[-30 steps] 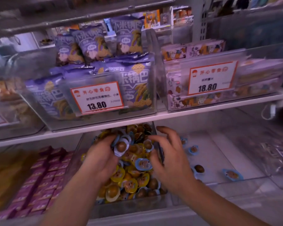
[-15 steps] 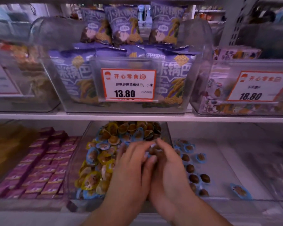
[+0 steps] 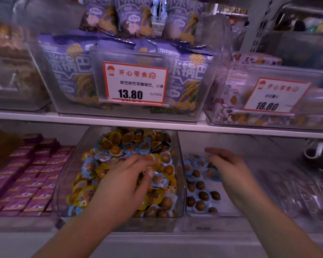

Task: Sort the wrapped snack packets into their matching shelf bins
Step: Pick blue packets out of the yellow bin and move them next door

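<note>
A clear middle bin (image 3: pixel 181 175) on the lower shelf holds a heap of small egg-shaped snack packets, yellow-rimmed (image 3: pixel 84 196) and blue-rimmed (image 3: pixel 158 180) mixed together. My left hand (image 3: pixel 127 181) lies on this heap with its fingers stretched out, the thumb beside a blue-rimmed packet. The clear bin to the right (image 3: pixel 198 214) holds several blue-rimmed packets (image 3: pixel 203 195) on its floor. My right hand (image 3: pixel 229 168) hovers over that bin with its fingers spread, a blue-rimmed packet (image 3: pixel 213 174) just under it. The right hand is blurred.
Pink boxed snacks (image 3: pixel 26 179) fill the bin at the lower left. Above the white shelf board (image 3: pixel 157 125) stand bins of purple snack bags (image 3: pixel 67 71) with price tags 13.80 (image 3: pixel 134 84) and 18.80 (image 3: pixel 274 95). Clear-wrapped goods (image 3: pixel 296 187) lie at the lower right.
Both hands were pressed together over the middle bin's right side. My right hand has since swung right over the neighbouring bin, and my left hand has spread over the mixed heap.
</note>
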Motion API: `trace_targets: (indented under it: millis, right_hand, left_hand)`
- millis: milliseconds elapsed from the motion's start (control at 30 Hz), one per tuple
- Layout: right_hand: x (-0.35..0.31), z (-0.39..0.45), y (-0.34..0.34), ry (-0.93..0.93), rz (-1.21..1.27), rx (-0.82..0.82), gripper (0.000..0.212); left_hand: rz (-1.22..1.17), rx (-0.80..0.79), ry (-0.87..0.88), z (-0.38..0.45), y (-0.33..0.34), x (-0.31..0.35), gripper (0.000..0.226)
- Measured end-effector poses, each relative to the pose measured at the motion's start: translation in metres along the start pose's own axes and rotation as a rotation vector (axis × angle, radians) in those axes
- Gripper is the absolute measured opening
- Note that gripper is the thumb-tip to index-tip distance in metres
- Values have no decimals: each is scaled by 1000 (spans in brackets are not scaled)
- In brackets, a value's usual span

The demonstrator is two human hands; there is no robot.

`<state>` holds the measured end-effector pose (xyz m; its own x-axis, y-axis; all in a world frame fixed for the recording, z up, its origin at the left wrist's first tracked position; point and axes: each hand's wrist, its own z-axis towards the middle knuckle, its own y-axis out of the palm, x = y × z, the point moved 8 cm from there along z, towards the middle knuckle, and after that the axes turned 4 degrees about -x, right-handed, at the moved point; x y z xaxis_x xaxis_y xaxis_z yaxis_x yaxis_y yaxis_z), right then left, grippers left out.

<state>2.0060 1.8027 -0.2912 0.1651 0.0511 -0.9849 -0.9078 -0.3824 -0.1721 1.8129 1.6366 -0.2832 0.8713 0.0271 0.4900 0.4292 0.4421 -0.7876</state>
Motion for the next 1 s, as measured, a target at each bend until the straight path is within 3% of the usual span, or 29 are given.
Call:
trace_targets:
  millis: [133,233,333,400,467,667,767,867,1000]
  right_hand:
    - [18,8,-3,40,-145,-40,21]
    - [2,9,1,-84,-110,-17,28]
    - [-15,-4,24,-283,-248,-129,26]
    - [-22,-16,45,-491,-536,-223,26]
    - [-23,-20,63,-573,-727,-293,34]
    - [-64,-27,107,-713,-1057,-148,42]
    - [-51,-22,147,-635,-1297,-291,48]
    - [-33,-9,160,-492,-1499,-356,43]
    - [-29,-1,158,-480,-1535,-357,37]
  left_hand:
    - [146,-57,-60,7,8,-15,37]
    - [321,-190,68,11,30,3,52]
    - [343,-245,105,13,44,11,41]
    - [304,-201,90,16,40,9,31]
    - [242,-99,74,19,26,6,28]
    - [33,248,-152,12,-35,-37,20]
    - [119,257,-246,9,-49,-58,18]
    - [220,174,-190,6,-52,-56,16]
    - [446,64,-105,0,-51,-57,20]
